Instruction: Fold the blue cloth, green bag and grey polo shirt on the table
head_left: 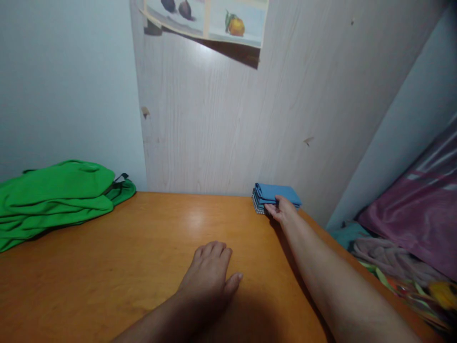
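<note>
My right hand reaches to the far right part of the table, to a small stack of folded cloths. Its thumb lies on the folded blue cloth on top, and its fingers press at the front edge, below the blue layer. How many layers lie between thumb and fingers I cannot tell. Under the blue cloth, dark and black-and-white checked cloth shows at the left side. My left hand is palm down over the near middle of the wooden table, holding nothing, fingers slightly bent and thumb apart.
A crumpled green garment or bag lies on the table at the left. Behind the table stands a pale wood-grain panel with a picture sheet on it. Beyond the table's right edge are pink satin fabric and heaped cloth.
</note>
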`<state>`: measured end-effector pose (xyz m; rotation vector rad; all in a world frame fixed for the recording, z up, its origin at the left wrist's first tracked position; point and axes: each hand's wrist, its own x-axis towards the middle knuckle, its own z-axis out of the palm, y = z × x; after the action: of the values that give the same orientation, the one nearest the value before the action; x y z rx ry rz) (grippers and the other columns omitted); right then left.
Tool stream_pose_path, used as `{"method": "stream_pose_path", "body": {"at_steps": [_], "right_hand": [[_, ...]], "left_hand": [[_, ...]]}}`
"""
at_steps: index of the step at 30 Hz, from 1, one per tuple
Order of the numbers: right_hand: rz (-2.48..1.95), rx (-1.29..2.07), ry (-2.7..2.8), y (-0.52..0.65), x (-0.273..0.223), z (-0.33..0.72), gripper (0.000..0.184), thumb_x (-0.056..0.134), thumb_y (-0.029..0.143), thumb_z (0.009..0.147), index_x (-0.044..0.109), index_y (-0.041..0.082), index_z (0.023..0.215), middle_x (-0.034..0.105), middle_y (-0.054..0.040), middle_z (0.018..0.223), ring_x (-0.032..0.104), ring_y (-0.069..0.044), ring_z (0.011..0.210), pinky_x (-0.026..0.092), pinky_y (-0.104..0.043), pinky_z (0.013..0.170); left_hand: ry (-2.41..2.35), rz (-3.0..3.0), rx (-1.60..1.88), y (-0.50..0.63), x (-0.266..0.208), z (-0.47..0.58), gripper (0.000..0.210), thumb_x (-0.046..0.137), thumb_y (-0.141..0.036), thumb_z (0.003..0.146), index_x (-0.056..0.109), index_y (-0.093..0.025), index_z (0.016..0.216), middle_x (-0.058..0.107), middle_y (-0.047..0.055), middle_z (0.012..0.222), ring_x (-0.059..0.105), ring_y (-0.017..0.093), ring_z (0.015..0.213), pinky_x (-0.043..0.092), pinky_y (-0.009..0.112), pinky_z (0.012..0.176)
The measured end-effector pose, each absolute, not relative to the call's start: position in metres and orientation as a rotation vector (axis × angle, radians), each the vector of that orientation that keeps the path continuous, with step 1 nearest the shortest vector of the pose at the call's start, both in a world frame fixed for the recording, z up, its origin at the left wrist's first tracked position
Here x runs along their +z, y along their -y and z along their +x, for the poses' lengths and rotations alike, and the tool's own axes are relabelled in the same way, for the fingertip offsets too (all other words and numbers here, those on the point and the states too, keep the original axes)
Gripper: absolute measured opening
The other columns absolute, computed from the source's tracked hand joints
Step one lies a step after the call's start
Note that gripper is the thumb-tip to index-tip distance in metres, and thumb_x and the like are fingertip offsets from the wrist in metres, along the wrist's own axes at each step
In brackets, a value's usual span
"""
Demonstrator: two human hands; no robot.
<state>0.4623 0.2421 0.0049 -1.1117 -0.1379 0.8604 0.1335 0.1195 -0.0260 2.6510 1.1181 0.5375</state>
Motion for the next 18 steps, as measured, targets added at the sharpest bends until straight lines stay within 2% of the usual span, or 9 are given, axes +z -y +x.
{"method": "stream_pose_path", "body": {"at_steps": [7,14,18], "right_hand": [[-1.133,0.813,0.118,-0.231,0.001,0.450,0.001,0.056,0.020,0.095,0.057,0.020,0.097,0.066,-0.0025,0.081,0.070,-0.014,0.071,0.063,-0.028,0.068],[-1.191,0.781,0.139,-0.219,0.002,0.467,0.019,0.051,0.037,0.101,0.054,0.018,0.097,0.067,-0.0055,0.080,0.071,-0.014,0.070,0.062,-0.027,0.066],[-1.277,0.741,0.174,-0.213,0.001,0.476,0.009,0.052,0.026,0.100,0.053,0.018,0.095,0.067,-0.0014,0.070,0.068,-0.012,0.059,0.060,-0.023,0.059]], "left_hand": [[-1.111,2.667,0.532,-0.123,-0.028,0.133,0.048,0.051,-0.050,0.092,0.062,-0.019,0.127,0.060,0.015,0.137,0.049,0.035,0.129,0.034,0.052,0.111],[-1.111,2.667,0.533,-0.124,-0.026,0.133,0.048,0.050,-0.050,0.093,0.063,-0.019,0.126,0.061,0.015,0.135,0.051,0.035,0.128,0.036,0.052,0.110],[-1.116,2.664,0.531,-0.123,-0.026,0.133,0.048,0.051,-0.050,0.092,0.063,-0.019,0.126,0.060,0.015,0.136,0.050,0.035,0.129,0.035,0.052,0.110]]}}
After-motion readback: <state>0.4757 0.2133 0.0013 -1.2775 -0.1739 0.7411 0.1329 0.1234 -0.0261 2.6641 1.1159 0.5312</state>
